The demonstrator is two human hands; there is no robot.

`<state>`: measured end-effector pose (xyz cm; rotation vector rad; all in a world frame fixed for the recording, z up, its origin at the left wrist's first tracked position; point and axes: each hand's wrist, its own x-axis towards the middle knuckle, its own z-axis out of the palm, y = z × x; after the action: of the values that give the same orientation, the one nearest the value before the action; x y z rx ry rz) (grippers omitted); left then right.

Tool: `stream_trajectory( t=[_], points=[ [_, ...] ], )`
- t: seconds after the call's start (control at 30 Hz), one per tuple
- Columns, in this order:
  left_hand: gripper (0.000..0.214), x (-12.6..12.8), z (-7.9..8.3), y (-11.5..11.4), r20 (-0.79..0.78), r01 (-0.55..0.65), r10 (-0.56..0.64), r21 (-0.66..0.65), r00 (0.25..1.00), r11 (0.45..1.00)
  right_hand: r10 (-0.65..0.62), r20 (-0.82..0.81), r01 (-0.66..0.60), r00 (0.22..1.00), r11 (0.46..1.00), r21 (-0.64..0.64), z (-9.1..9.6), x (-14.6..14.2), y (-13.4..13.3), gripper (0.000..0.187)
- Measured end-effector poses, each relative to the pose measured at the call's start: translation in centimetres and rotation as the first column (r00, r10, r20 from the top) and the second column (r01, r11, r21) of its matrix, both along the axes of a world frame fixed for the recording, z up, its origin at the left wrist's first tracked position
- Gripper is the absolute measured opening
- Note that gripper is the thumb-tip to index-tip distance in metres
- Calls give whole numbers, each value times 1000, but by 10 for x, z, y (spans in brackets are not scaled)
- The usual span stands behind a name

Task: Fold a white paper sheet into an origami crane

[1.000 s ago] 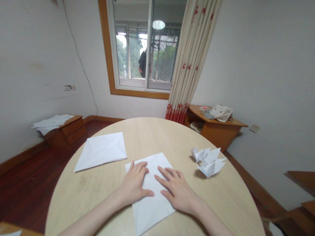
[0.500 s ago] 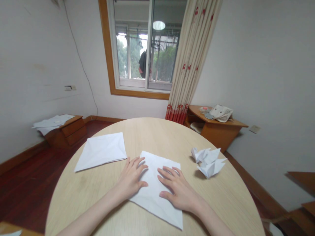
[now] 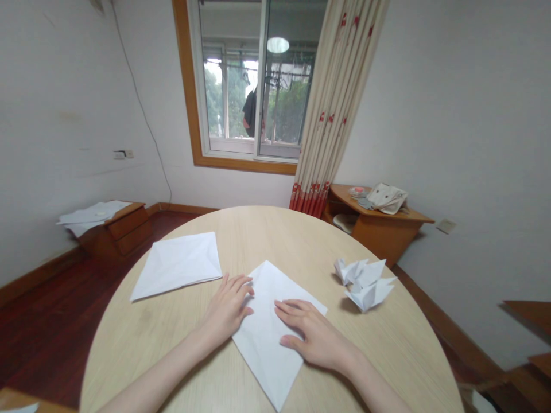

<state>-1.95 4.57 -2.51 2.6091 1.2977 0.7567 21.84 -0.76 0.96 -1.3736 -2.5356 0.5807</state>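
A white sheet of paper [image 3: 267, 338] lies flat on the round wooden table [image 3: 267, 229], on the near half, just right of the table's middle. It is turned so that one corner points to the table's near edge. The left hand [image 3: 226, 310] lies open over its left edge, palm down, the fingers spread and partly on the wood. The right hand [image 3: 314, 335] rests flat on its right side, fingers stretched out. Neither hand grips anything; both only press down. On the table's left part, well apart, lies a second creased sheet [image 3: 178, 264]. On the table's right part sits a small heap of folded paper [image 3: 365, 281], perhaps finished figures, though I cannot make out the shapes.
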Motion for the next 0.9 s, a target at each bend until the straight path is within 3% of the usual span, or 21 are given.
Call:
stream_trajectory(
  t=[0.13,0.23,0.37,0.5,0.7,0.9],
  points=[
    [22,0,4,-1,78,42,-34,-101,996,994,15,-19,-17,1000,998,-60,-2,3,1,67],
    [22,-1,3,-1,132,144,-125,-151,983,978,29,-27,-32,999,991,-132,-3,7,2,83],
    [23,-2,5,-1,195,316,-278,-205,941,926,36,-17,-39,999,974,-222,-2,10,3,97],
    [14,-5,16,-6,193,348,-298,-320,935,881,64,-5,-62,998,959,-278,0,10,4,105],
    [54,-10,28,-10,184,409,-366,-448,912,795,79,-1,-76,997,953,-294,3,8,4,112],
    [65,-11,29,-11,178,438,-407,-504,896,744,56,-34,-64,998,947,-314,2,12,6,109]
  ],
)
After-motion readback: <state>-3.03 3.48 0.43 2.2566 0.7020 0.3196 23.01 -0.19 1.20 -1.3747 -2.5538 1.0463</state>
